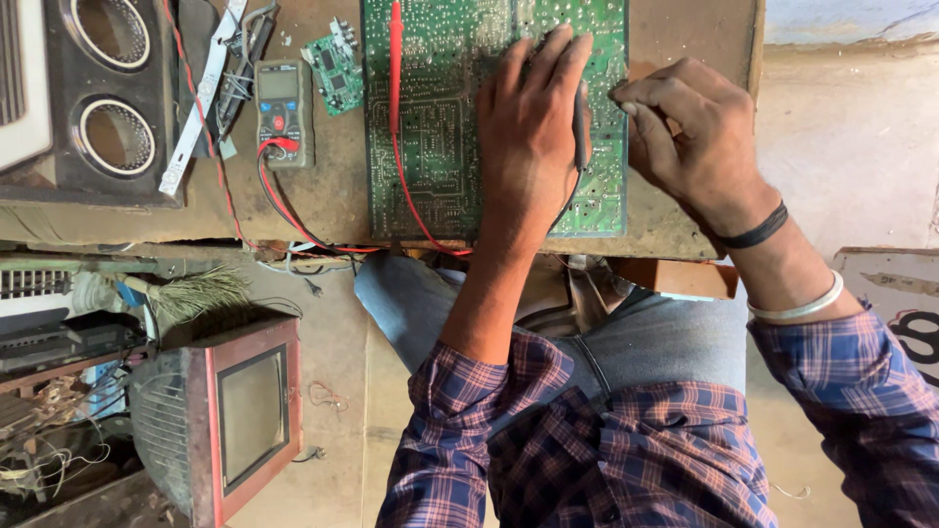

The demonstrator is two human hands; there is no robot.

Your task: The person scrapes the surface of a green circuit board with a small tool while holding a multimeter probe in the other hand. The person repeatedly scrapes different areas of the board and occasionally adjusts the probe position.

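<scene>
Board (440,137), big, green and flat, looks stiff, light and easy to hurt, so its edges seem the safest hold. Left hand (528,127) lies open on it; right hand (685,132) pinches a thin black probe (580,127).

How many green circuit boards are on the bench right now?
2: the large circuit board under both hands, and a small circuit board beside the multimeter. Others may be hidden.

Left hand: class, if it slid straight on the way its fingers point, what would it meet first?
The left hand lies flat on the green circuit board, fingers pointing to the far edge. Only more board seems ahead; beyond the frame cannot be told.
</scene>
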